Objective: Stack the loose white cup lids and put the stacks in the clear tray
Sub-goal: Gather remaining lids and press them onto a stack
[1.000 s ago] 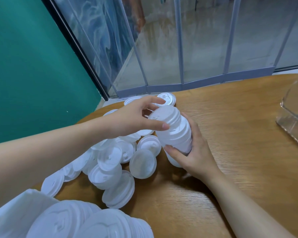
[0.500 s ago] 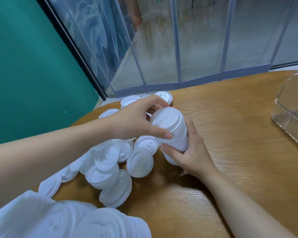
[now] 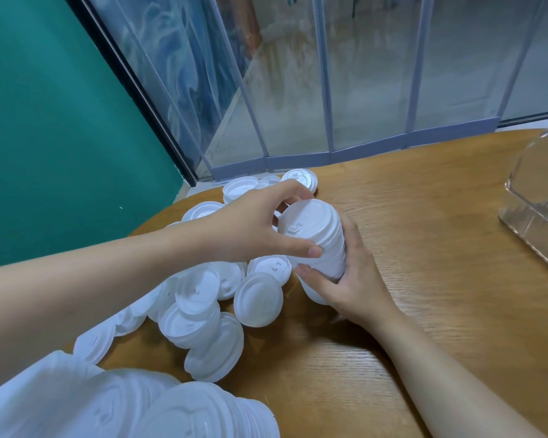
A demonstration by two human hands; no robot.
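A tilted stack of white cup lids (image 3: 318,238) stands near the middle of the wooden table (image 3: 424,279). My right hand (image 3: 351,279) grips the stack from its right and lower side. My left hand (image 3: 260,226) holds its upper end, thumb across the front and fingers over the top lid. Several loose white lids (image 3: 203,298) lie scattered to the left and in front of the stack. The clear tray (image 3: 538,210) sits at the table's right edge, partly out of view.
More stacked white lids (image 3: 184,409) fill the bottom left corner, close to the camera. Behind the table runs a clear strip curtain (image 3: 329,90), with a green wall (image 3: 60,121) to the left. Bare wood stretches between the stack and the tray.
Both hands stay on the stack, which sits a little more upright and compact. My left thumb has slid slightly down its front. The view has shifted a little.
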